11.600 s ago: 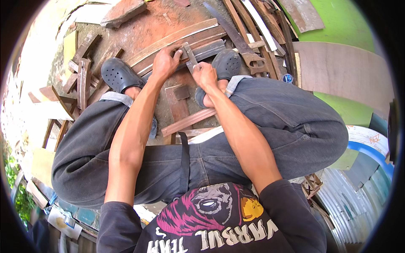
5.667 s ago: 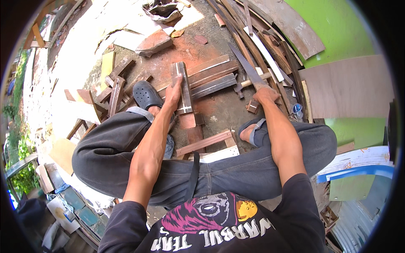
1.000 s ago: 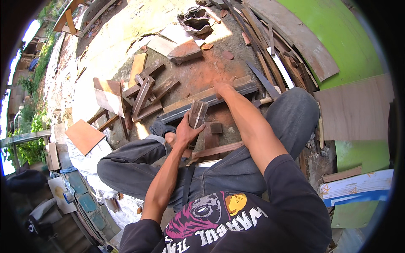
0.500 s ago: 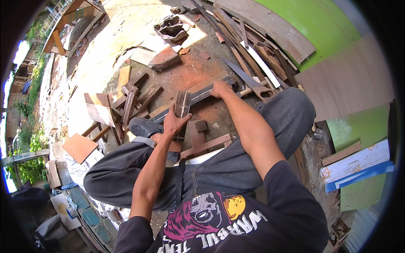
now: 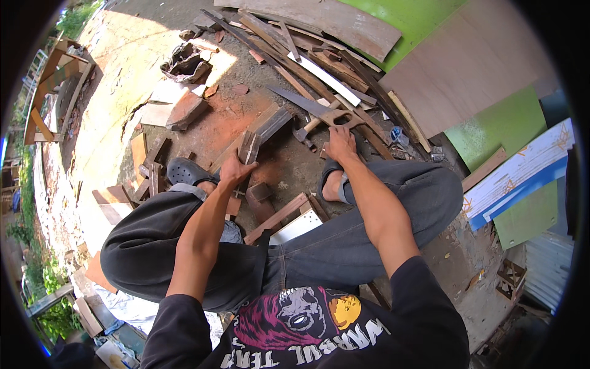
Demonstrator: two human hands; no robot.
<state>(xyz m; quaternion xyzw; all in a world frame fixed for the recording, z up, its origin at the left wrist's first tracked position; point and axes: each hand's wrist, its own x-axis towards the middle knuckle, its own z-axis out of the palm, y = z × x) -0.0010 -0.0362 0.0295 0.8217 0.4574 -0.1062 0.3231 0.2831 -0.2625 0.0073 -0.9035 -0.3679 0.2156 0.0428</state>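
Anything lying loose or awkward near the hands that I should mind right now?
Yes. A handsaw lies bare-bladed on the ground just beyond the right hand, with a hammer beside it. Offcuts litter the ground around the left hand, which holds a short wooden piece.

left hand [image 5: 230,170]: closed around a short dark wood block [image 5: 249,147], held upright just above the ground
right hand [image 5: 340,142]: stretched forward, resting on the handle of a handsaw [image 5: 316,111], with a hammer [image 5: 305,131] just beside it
feet: dark clog [image 5: 186,171] on the left foot; right foot bare on the dirt
ground between the legs: wooden strip [image 5: 278,218] touching a white board [image 5: 297,226]
behind: pile of planks [image 5: 307,52], plywood sheet [image 5: 467,67] against a green wall [image 5: 424,15]
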